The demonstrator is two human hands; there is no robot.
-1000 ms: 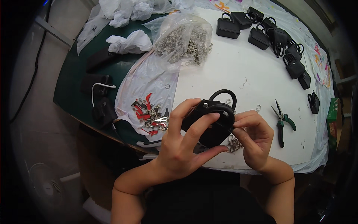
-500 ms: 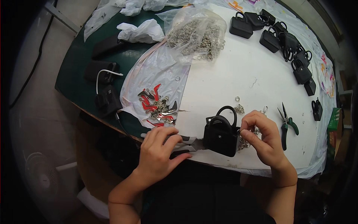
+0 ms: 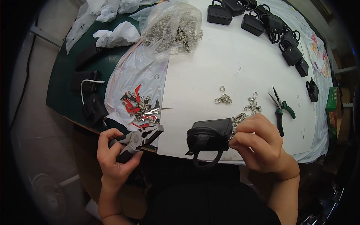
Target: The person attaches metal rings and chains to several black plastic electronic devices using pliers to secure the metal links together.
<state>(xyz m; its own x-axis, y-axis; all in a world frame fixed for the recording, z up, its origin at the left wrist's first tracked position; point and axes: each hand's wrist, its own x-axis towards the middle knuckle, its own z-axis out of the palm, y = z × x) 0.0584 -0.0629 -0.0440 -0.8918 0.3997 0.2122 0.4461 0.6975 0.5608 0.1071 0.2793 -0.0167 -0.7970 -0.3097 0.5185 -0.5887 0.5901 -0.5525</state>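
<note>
At the near edge of the white board, a black bag is held by the right hand, its right end pinched narrowly between thumb and fingers. The bag is thus placed directly to the left of that hand, touching its fingertips, with its body tilted and its handles turned toward the person. The exact spot of the pinch is covered, so whether the bag's side or a small fitting on it is gripped cannot be told for sure. Beside the bag's right end, just beyond the fingers, a silver chain can be seen.

Farther left, well apart from the bag, pliers are held by the left hand, which is closed around their handles; their head is pointed to the right. Just beyond them, red and black charms are heaped on a plastic sheet.

To the right of the right hand, long-nose pliers are laid on the board with their tips parted. Toward the far side, a clear sack is filled with metal links, and more black bags are lined up along the right.
</note>
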